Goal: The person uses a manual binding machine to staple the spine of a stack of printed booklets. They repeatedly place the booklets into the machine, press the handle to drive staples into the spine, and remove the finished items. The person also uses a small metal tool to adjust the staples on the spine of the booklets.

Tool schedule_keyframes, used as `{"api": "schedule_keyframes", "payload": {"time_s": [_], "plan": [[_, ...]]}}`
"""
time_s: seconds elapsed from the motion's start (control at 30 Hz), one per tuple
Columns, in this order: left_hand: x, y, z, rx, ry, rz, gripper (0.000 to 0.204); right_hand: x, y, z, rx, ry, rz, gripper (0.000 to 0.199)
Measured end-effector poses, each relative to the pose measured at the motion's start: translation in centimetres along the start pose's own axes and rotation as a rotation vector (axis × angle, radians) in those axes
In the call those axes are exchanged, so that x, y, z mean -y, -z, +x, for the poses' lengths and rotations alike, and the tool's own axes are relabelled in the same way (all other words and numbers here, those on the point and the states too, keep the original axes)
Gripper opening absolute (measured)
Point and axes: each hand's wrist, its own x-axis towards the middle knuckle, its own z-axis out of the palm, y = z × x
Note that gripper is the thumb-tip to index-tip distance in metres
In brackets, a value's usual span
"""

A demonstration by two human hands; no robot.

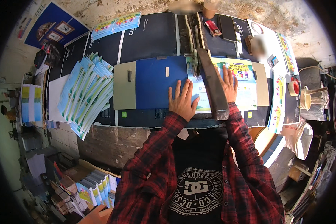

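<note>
Dark worktable (149, 37), left hand (183, 102) and right hand (229, 84) spread flat on glossy printed sheet (246, 87), probably paper, heavy cutter arm (212, 86) between

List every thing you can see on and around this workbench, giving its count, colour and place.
Printed colourful paper sheet: one, under both hands.
Dark metal cutter arm: one, between the hands.
Blue flat board: one, bench middle.
Fanned green-blue printed leaflets: one pile, bench left.
Red tape roll: one, bench right.
Black phone: one, far edge.
Stacked booklets in cardboard box: several, floor left.
Left hand: flat on sheet.
Right hand: flat on sheet.
</note>
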Motion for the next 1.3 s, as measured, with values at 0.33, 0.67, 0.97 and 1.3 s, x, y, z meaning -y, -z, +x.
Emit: {"api": "schedule_keyframes", "payload": {"time_s": [0.33,0.67,0.97,1.3], "plan": [[0.3,-1.2,-0.1,-0.094,0.026,-0.084,0.061,-7.4,8.1,2.3,-0.058,0.063,-0.109,0.064],[0.3,-1.2,-0.2,-0.093,0.021,-0.046,0.063,10.1,18.0,6.0,0.064,0.816,-0.020,0.045],[0.4,-0.6,-0.4,-0.041,0.008,-0.075,0.062,10.7,7.3,-3.8,-0.019,0.218,0.090,0.093],[0.1,-0.5,0.1,-0.038,-0.046,0.027,0.055,3.2,17.7,7.8,0.594,-0.161,1.145,0.041]]}}
